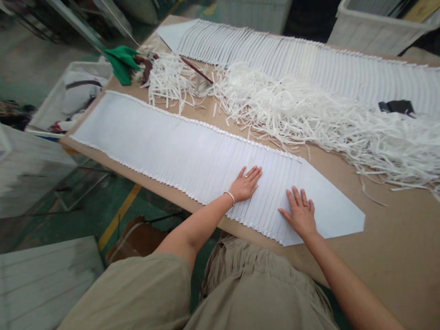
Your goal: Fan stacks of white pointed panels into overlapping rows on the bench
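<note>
A long row of overlapping white pointed sheets (165,146) lies fanned out along the near edge of a brown table (395,238). My left hand (245,184) rests flat on the row, fingers stretched out, a ring on one finger and a bracelet at the wrist. My right hand (301,213) lies flat beside it, fingers spread, on the last sheets near the pointed end (340,213). Neither hand holds anything.
A heap of thin white paper strips (309,114) covers the table's middle. A second fanned row of white sheets (309,59) runs along the far edge. Green cloth (122,62) lies at the far left corner. White bins (374,27) stand beyond the table, another bin (74,89) at left.
</note>
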`<state>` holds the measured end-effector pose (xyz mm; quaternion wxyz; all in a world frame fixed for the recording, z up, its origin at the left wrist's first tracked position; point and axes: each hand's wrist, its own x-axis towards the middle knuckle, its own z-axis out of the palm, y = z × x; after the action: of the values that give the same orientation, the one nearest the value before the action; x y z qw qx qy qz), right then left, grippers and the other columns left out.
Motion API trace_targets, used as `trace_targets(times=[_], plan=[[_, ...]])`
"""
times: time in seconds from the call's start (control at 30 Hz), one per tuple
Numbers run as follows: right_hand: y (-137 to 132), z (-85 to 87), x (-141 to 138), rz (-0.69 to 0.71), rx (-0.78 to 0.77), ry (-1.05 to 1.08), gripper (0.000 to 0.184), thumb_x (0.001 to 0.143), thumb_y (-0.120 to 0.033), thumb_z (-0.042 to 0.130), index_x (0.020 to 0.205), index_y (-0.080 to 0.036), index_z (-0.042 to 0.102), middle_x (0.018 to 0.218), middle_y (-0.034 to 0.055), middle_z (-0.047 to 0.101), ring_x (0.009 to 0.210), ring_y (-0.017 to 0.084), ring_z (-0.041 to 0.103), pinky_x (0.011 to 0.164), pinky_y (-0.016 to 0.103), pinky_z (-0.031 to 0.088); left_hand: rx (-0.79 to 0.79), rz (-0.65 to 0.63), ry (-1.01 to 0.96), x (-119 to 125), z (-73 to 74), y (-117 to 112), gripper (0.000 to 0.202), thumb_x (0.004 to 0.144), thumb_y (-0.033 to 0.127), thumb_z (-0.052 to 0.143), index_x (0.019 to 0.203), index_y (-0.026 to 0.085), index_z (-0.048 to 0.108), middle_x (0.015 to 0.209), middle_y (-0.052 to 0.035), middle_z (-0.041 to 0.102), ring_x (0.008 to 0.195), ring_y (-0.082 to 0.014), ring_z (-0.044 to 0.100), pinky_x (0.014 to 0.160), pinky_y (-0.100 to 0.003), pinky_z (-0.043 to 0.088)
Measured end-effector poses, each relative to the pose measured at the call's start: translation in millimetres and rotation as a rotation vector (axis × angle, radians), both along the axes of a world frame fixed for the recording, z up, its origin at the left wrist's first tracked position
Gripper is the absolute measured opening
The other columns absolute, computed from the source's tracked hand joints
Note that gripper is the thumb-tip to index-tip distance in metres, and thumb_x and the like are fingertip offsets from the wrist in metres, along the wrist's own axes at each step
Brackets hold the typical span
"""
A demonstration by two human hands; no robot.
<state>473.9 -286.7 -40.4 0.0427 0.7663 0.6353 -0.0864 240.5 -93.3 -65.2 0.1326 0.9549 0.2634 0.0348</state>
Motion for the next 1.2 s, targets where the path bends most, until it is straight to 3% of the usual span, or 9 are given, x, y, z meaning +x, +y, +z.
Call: trace_targets(times=[0.37, 0.63, 0.83, 1.03, 1.2], plan=[[0.2, 0.7, -2.5, 0.004, 0.018, 0.027, 0.075, 0.1, -0.059, 0.039, 0.162, -0.024, 0.019, 0.171, 0.0078, 0.018, 0.157, 0.036, 0.011, 0.118, 0.068, 0.028, -0.016, 0.005, -0.015, -1.0, 2.1, -0.6, 0.062, 0.102, 0.033, 0.034, 0.16, 0.013, 0.025, 0.17, -0.0106, 0.02, 0.159, -0.0234, 0.012, 0.129, -0.054, 0.005], [-5.1, 9.8, 16.4, 0.011, 0.019, 0.02, 0.076, 0.099, -0.06, 0.039, 0.162, -0.024, 0.016, 0.17, 0.007, 0.018, 0.158, 0.033, 0.011, 0.119, 0.067, 0.028, 0.018, -0.012, -0.039, 3.3, 1.0, -7.4, 0.066, 0.103, 0.049, 0.033, 0.161, 0.018, 0.024, 0.169, -0.0079, 0.024, 0.159, -0.0232, 0.015, 0.129, -0.054, 0.007], [17.3, 15.1, 5.7, 0.09, -0.025, 0.039, 0.079, 0.096, -0.061, 0.047, 0.162, -0.027, 0.02, 0.172, 0.0022, 0.011, 0.158, 0.033, 0.008, 0.12, 0.067, 0.025, 0.048, -0.045, -0.055, 15.6, -6.3, -25.5, 0.068, 0.101, 0.056, 0.038, 0.161, 0.026, 0.026, 0.169, -0.0045, 0.025, 0.158, -0.0258, 0.017, 0.128, -0.059, 0.003], [44.4, 11.7, -20.2, 0.15, -0.072, 0.068, 0.085, 0.092, -0.059, 0.055, 0.162, -0.027, 0.019, 0.171, 0.0006, 0.011, 0.158, 0.034, 0.007, 0.121, 0.07, 0.021, 0.065, -0.043, -0.059, 18.9, -10.2, -26.0, 0.069, 0.101, 0.058, 0.036, 0.161, 0.026, 0.024, 0.169, -0.0039, 0.024, 0.159, -0.0258, 0.015, 0.128, -0.061, 0.004], [37.1, 15.1, -2.2, 0.143, -0.049, 0.069, 0.085, 0.094, -0.058, 0.052, 0.163, -0.025, 0.014, 0.171, 0.0025, 0.014, 0.159, 0.029, 0.005, 0.123, 0.065, 0.022, 0.053, -0.034, -0.033, 12.9, -5.3, -24.8, 0.067, 0.102, 0.055, 0.037, 0.161, 0.025, 0.024, 0.169, -0.0053, 0.026, 0.158, -0.0255, 0.017, 0.128, -0.06, 0.009]])
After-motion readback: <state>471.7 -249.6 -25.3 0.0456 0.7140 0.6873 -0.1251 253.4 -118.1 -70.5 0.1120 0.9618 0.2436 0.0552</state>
